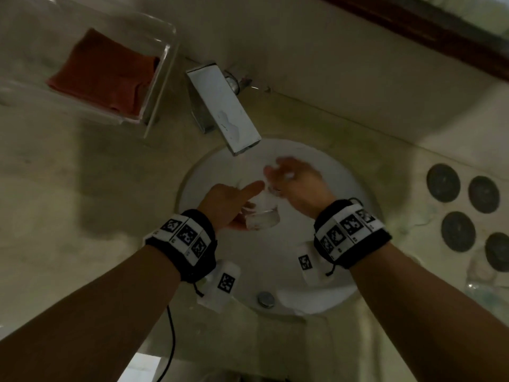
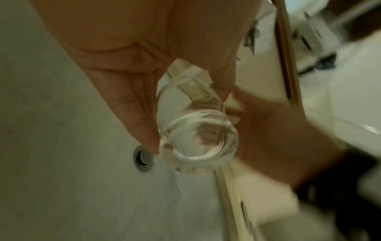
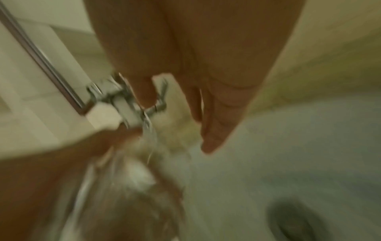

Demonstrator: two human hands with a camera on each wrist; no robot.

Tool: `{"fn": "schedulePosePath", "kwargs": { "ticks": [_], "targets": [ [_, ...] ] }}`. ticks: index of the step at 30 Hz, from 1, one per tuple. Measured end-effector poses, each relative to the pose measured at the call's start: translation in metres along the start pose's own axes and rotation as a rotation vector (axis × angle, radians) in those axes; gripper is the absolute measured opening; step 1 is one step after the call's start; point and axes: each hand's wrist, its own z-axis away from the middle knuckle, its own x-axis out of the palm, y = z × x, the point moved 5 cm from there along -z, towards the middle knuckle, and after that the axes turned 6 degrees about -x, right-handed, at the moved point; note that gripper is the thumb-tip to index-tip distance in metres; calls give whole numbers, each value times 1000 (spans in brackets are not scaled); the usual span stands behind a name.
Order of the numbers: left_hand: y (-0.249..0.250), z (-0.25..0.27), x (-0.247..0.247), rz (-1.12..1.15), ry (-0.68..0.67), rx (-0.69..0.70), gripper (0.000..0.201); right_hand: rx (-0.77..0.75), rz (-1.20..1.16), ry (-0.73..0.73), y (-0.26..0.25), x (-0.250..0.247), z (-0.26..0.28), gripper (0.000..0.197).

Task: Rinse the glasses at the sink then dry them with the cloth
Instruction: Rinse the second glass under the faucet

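A clear glass [image 1: 262,216] [image 2: 198,143] is tilted over the white sink [image 1: 344,271], its thick base towards me. My left hand [image 1: 242,208] grips it, fingers [image 2: 132,106] on one side and thumb on the other. My right hand [image 1: 286,177] is blurred just beyond the glass, under the chrome tap [image 1: 223,106], its fingers [image 3: 214,130] straight and holding nothing. A thin stream of water [image 3: 150,135] falls from the spout [image 3: 123,106] onto the blurred glass [image 3: 123,187]. The red cloth [image 1: 104,78] lies folded in a clear tray [image 1: 162,78] at the back left.
Several dark round coasters [image 1: 457,208] lie on the counter right of the basin, with another clear glass [image 1: 482,274] faintly visible near them. A metal drain fitting [image 1: 265,299] sits at the basin's near side. A wall and a dark wooden frame [image 1: 413,26] run behind the tap.
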Motion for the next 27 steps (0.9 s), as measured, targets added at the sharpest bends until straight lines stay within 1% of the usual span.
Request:
{"fn": "schedulePosePath", "kwargs": {
  "ticks": [1,3,4,5,7,8,10,11,14,15,18,19,20,21,22,23,25,27],
  "targets": [
    [1,0,0,-24,7,24,49,-21,-82,85,-10,-12,-2,56],
    [-1,-1,0,-45,18,64,46,-82,-272,193,-33,-34,-13,59],
    [-1,0,-1,-76,27,100,51,-110,-341,212,-46,-42,-20,60],
    [0,1,-2,-149,43,158,61,-136,-373,209,-60,-48,-27,60],
    [1,9,-6,-301,59,270,84,-170,-365,186,-81,-52,-42,55],
    [0,12,-9,-341,62,310,89,-169,-346,192,-89,-52,-48,53],
    [-2,16,-15,-347,65,352,85,-160,-297,249,-97,-54,-53,50],
    [-3,16,-17,-336,63,361,82,-162,-276,279,-100,-56,-53,45],
    [-2,18,-24,-292,76,381,82,-159,-247,310,-106,-56,-42,19],
    [-3,17,-25,-261,79,379,82,-174,-247,307,-109,-55,-38,14],
    [-5,14,-25,-201,55,339,81,-220,-305,289,-108,-52,-28,8],
    [-7,13,-24,-196,34,305,79,-213,-351,266,-102,-49,-27,12],
    [-8,13,-21,-192,2,257,72,-197,-379,246,-98,-45,-23,22],
    [-10,13,-17,-188,-33,202,60,-187,-385,239,-92,-41,-20,32],
    [-12,13,-14,-190,-60,146,47,-174,-356,260,-85,-37,-14,41],
    [-15,13,-12,-187,-68,90,41,-169,-330,300,-77,-34,-8,47],
    [-19,17,-8,-150,-73,-8,48,-136,-328,409,-60,-31,11,53],
    [-24,20,-2,-105,-98,-86,56,-81,-338,463,-39,-28,30,50]
  ]
}}
